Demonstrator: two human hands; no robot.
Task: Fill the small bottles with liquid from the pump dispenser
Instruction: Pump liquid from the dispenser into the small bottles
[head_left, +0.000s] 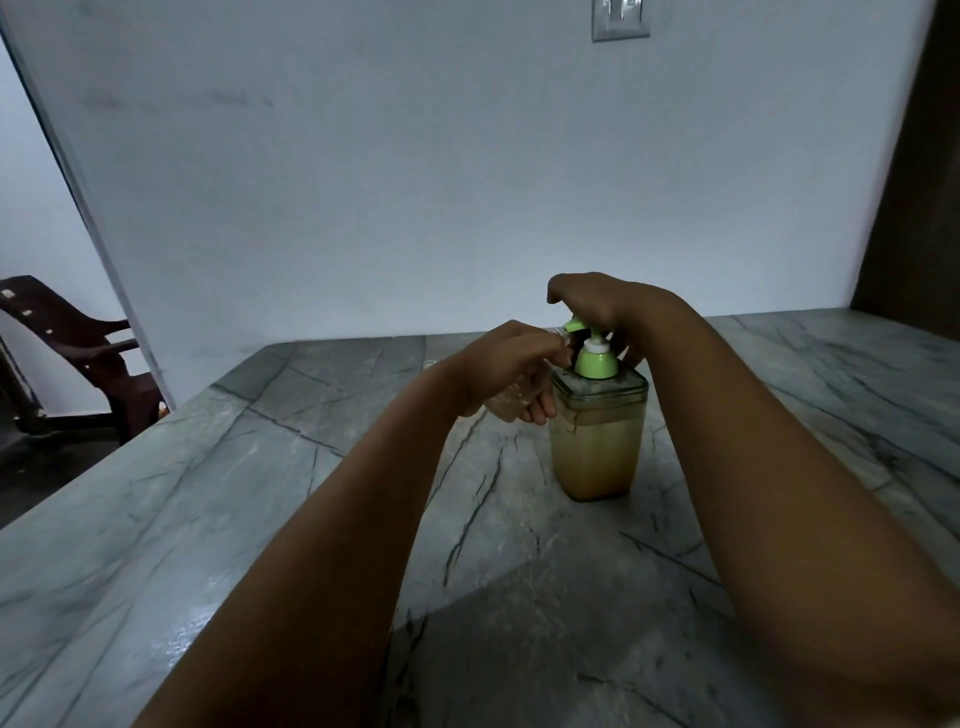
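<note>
Grey marble table (260, 493): pump dispenser (597, 436) is pressed by the right hand (597, 306), a small bottle (511, 402) is gripped by the left hand (511, 364) at its spout.

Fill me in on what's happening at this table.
A person is working a pump dispenser that stands on the marble table. The right hand rests on the green pump head, and the left hand holds a small clear bottle up by the spout. The dispenser is over half full of yellowish liquid.
</note>
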